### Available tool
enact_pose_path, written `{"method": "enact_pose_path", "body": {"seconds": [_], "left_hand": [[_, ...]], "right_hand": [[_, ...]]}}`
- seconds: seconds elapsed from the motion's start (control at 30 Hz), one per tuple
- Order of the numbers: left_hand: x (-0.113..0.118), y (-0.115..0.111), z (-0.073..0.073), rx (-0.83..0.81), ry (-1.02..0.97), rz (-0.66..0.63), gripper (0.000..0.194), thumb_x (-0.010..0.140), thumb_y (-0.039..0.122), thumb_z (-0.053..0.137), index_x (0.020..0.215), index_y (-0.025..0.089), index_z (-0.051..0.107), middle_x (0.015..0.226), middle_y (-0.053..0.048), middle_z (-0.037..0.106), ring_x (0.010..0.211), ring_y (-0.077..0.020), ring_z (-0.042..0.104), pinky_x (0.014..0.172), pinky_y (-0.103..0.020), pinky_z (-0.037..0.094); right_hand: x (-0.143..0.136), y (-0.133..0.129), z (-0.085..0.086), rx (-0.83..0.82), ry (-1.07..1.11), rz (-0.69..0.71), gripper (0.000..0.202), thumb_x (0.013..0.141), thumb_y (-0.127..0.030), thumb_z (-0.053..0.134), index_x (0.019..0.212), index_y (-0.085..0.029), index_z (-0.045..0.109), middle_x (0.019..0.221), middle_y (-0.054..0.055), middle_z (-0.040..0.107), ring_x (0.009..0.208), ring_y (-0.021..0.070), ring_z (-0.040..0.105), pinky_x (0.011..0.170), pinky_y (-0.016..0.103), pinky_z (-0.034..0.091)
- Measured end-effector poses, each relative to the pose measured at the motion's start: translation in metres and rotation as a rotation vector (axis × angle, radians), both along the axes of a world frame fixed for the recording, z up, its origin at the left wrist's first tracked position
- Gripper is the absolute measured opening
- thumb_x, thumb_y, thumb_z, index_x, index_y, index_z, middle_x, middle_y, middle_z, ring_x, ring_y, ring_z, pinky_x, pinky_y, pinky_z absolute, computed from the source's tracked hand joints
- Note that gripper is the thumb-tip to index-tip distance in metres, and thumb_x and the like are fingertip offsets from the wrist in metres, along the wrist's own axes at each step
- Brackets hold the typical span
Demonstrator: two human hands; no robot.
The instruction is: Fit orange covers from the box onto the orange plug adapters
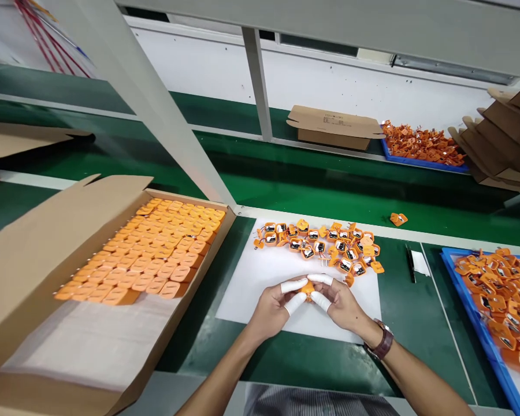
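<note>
Between the fingertips of both hands is a small orange plastic housing (308, 289), mostly covered by the fingers. My left hand (277, 305) pinches it from the left, and my right hand (334, 299) from the right. White finger cots cover both thumbs and index fingers. The hands are over a white sheet (251, 289) on the green bench. Just beyond them lie several open orange housings (318, 248), with dark and white parts and wires showing inside.
A cardboard box (199, 294) on the left holds rows of orange pieces. A blue tray (472, 323) heaped with orange parts stands at right, near a black pen-like tool (411, 264). Another blue tray (424, 162), a carton (333, 138) and one loose orange piece (398, 219) are farther back.
</note>
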State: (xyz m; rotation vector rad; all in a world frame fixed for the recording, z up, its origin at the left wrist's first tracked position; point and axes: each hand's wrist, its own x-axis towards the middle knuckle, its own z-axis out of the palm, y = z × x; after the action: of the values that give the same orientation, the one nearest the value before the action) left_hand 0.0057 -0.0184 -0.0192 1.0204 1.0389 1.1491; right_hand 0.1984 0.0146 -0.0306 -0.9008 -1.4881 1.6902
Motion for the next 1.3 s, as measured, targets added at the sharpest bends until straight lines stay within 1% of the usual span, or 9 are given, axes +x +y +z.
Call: {"method": "enact_pose_path", "body": {"seconds": [0.43,0.8,0.9,1.0,1.1,1.13,1.2,1.27,1.3], "left_hand": [[0.002,0.000,-0.001,0.016,0.126,0.068,0.033,0.083,0.038,0.076,0.110,0.020,0.077,0.120,-0.010,0.076,0.109,-0.0290,0.073,0.098,-0.041,0.060],[0.001,0.000,-0.005,0.014,0.091,0.031,0.041,0.078,0.045,0.078,0.109,0.019,0.077,0.124,-0.011,0.074,0.114,-0.0313,0.071,0.104,-0.045,0.055],[0.003,-0.001,-0.004,0.021,0.102,0.028,0.043,0.078,0.049,0.077,0.109,0.019,0.077,0.124,-0.011,0.074,0.115,-0.0316,0.070,0.105,-0.046,0.054],[0.006,-0.002,-0.007,0.032,0.109,0.047,0.044,0.077,0.049,0.078,0.109,0.019,0.077,0.121,-0.011,0.075,0.114,-0.0312,0.071,0.104,-0.045,0.055],[0.007,-0.002,-0.012,0.033,0.110,0.082,0.042,0.075,0.048,0.079,0.106,0.020,0.077,0.118,-0.010,0.077,0.110,-0.0307,0.073,0.101,-0.043,0.058],[0.007,-0.002,-0.014,0.032,0.113,0.093,0.041,0.075,0.047,0.079,0.105,0.020,0.077,0.117,-0.010,0.077,0.108,-0.0305,0.074,0.099,-0.043,0.059],[0.008,-0.001,-0.017,0.041,0.120,0.102,0.039,0.075,0.046,0.079,0.104,0.020,0.077,0.116,-0.010,0.077,0.105,-0.0297,0.074,0.097,-0.042,0.060],[0.008,0.000,-0.018,0.062,0.134,0.090,0.038,0.077,0.045,0.077,0.106,0.020,0.077,0.115,-0.010,0.078,0.103,-0.0282,0.075,0.096,-0.041,0.061],[0.008,0.000,-0.018,0.074,0.142,0.081,0.038,0.078,0.044,0.075,0.108,0.021,0.077,0.114,-0.009,0.078,0.101,-0.0273,0.075,0.096,-0.040,0.061]], "right_hand": [[-0.002,-0.006,-0.001,0.149,-0.108,-0.012,0.046,0.097,-0.036,0.060,0.141,-0.024,0.050,0.100,0.005,0.061,0.092,0.0180,0.062,0.094,0.040,0.055],[-0.015,-0.003,0.002,0.118,-0.026,-0.074,0.042,0.086,-0.046,0.075,0.118,-0.022,0.062,0.084,-0.002,0.054,0.074,0.0125,0.055,0.078,0.031,0.055],[-0.016,-0.007,0.006,0.113,-0.066,-0.081,0.048,0.085,-0.050,0.074,0.121,-0.022,0.061,0.084,-0.001,0.057,0.073,0.0129,0.056,0.077,0.030,0.056],[-0.006,-0.010,0.029,0.231,-0.252,0.004,0.044,0.093,-0.046,0.064,0.131,-0.024,0.058,0.089,0.002,0.062,0.078,0.0162,0.061,0.080,0.032,0.057],[0.016,0.005,0.070,0.502,-0.582,0.161,0.035,0.098,-0.034,0.058,0.132,-0.028,0.061,0.105,0.006,0.067,0.090,0.0207,0.064,0.086,0.035,0.055],[0.027,0.017,0.083,0.577,-0.660,0.155,0.033,0.098,-0.031,0.056,0.131,-0.028,0.062,0.110,0.007,0.068,0.093,0.0216,0.065,0.088,0.035,0.054],[0.050,0.051,0.103,0.640,-0.770,0.011,0.034,0.099,-0.027,0.054,0.132,-0.027,0.062,0.117,0.008,0.068,0.099,0.0215,0.065,0.091,0.035,0.052],[0.075,0.094,0.111,0.610,-0.892,-0.243,0.037,0.096,-0.025,0.056,0.133,-0.023,0.061,0.127,0.009,0.065,0.109,0.0222,0.063,0.098,0.035,0.049],[0.086,0.115,0.111,0.589,-0.930,-0.301,0.042,0.095,-0.022,0.057,0.136,-0.017,0.058,0.130,0.013,0.063,0.110,0.0238,0.063,0.098,0.037,0.049]]}}
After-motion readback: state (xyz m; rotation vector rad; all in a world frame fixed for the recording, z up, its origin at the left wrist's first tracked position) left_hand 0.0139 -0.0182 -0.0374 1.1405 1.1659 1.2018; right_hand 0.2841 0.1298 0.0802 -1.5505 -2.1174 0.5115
